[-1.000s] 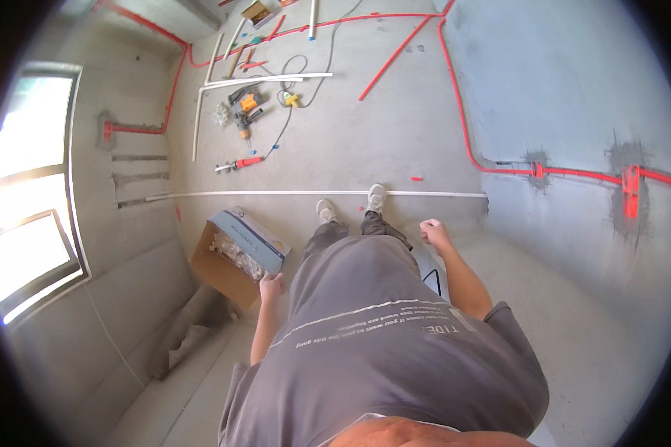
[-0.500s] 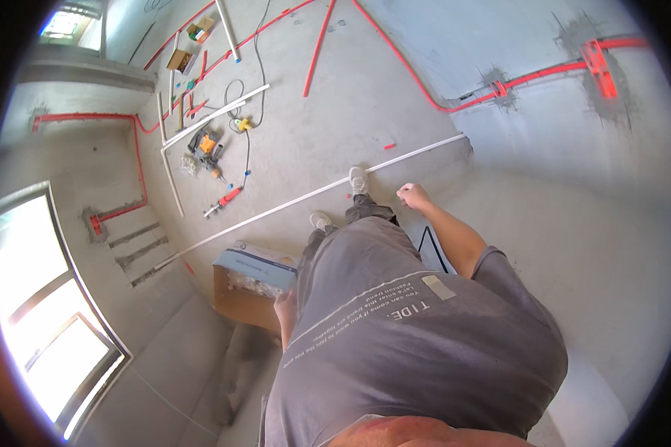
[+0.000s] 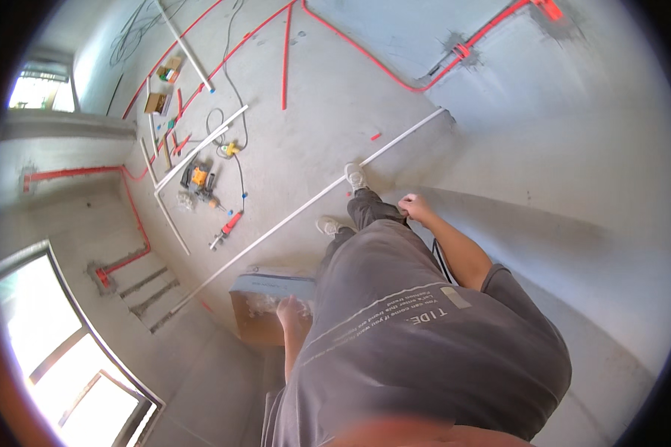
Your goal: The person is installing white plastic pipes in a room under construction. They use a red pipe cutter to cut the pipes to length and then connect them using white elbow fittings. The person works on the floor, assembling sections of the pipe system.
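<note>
My left hand (image 3: 291, 313) hangs low beside my body, in front of an open cardboard box (image 3: 255, 328) with a blue-white flap. Clear plastic bags (image 3: 262, 303) show in the box's mouth. The fingers of that hand are small and foreshortened, so their grip cannot be read. Off to the right my right hand (image 3: 416, 207) is raised past my hip, its fingers curled closed. Whatever it holds, if anything, is hidden. A long white pipe (image 3: 276, 229) crosses the floor, and my right shoe (image 3: 356, 176) is at it.
A yellow-and-black power tool (image 3: 199, 177), a red-handled tool (image 3: 230, 225) and a grey cable (image 3: 241, 173) lie ahead on the left. Red conduit (image 3: 395, 80) runs along floor and walls. More pipes and small boxes (image 3: 156, 103) lie farther off. A window (image 3: 67, 335) is at left.
My left hand has moved forward, in front of the box. My right hand is slightly lower in the picture, still curled. The view has turned, so the room appears shifted.
</note>
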The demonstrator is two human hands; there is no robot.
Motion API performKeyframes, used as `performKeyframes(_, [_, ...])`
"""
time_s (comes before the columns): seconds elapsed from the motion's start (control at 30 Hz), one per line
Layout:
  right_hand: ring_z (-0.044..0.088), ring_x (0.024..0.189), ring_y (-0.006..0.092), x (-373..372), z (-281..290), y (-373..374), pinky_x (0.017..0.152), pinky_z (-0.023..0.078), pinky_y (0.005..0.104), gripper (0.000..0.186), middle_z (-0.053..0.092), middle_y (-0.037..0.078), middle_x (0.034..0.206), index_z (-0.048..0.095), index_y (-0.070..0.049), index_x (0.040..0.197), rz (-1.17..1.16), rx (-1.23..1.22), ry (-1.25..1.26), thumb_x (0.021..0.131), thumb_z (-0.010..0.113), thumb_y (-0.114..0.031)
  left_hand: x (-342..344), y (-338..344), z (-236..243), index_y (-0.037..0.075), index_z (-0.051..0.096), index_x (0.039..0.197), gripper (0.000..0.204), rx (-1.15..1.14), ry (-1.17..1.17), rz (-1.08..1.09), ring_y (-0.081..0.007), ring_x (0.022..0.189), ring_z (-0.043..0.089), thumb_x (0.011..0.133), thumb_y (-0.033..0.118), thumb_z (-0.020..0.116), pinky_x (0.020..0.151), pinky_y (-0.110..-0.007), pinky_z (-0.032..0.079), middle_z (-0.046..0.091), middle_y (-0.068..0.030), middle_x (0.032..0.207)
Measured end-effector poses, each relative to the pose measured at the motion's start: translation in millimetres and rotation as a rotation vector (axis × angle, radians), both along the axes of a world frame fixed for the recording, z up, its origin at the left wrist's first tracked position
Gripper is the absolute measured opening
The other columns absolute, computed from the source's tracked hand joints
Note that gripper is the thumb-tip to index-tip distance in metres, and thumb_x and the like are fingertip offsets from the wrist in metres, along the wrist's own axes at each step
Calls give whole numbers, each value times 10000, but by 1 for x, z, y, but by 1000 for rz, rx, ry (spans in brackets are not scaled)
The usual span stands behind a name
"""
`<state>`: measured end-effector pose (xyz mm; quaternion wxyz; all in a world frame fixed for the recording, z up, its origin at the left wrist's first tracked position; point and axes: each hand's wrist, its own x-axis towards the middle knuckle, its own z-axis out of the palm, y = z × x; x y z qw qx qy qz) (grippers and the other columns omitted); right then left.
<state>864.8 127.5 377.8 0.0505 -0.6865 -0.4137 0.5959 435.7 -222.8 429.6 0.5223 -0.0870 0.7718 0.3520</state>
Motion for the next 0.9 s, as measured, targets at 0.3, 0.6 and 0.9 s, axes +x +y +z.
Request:
performKeyframes(0.3, [695,657,191,61,8,-80,538,510,329,274,715,101,846,694,4,989,-114,-90,-145,874,685,-244,-54,22,-7,13,644,838,130,-44,181,-11,-174,558,549,939,95,645,451,-340,421,595,-66,712])
performKeyframes(0.6, [672,667,175,78,-27,-35,520,489,325,272,697,78,848,681,3,1045,-197,-114,35,921,680,-239,-29,42,-27,-15,680,1061,282,-6,160,-187,-165,620,651,974,252,703,514,-304,533,680,-82,796])
performKeyframes(0.9, [673,750,162,89,-41,29,612,521,305,228,679,44,887,662,-64,1100,-284,-183,94,940,658,-226,48,101,8,-38,753,1032,368,-113,389,-554,-218,760,713,875,294,749,695,-362,546,754,-138,841])
